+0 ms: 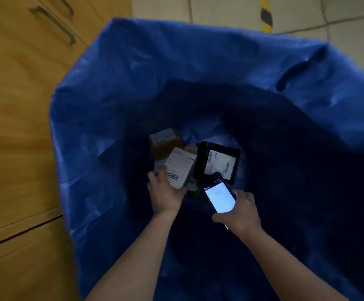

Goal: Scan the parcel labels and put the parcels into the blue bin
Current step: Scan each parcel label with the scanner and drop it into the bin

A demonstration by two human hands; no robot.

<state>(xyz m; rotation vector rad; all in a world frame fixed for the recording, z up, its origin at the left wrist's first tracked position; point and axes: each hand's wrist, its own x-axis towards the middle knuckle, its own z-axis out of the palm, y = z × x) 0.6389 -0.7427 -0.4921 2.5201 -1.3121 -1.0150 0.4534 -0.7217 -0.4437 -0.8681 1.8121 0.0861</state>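
Note:
Both my arms reach down into the deep blue bin (116, 88). My left hand (166, 192) grips a small white box parcel (180, 167) with a barcode label facing up. My right hand (239, 211) holds a phone (219, 197) with a lit white screen, just right of the white box. At the bin's bottom lie a black parcel with a white label (219, 162) and a brown cardboard box (164, 141). Another small parcel shows partly between them.
A wooden cabinet (16, 105) with metal handles stands on the left, touching the bin's side. Pale tiled floor (220, 9) lies beyond the bin, with a yellow-and-black striped strip (266, 16) on it. The bin's inside is dark.

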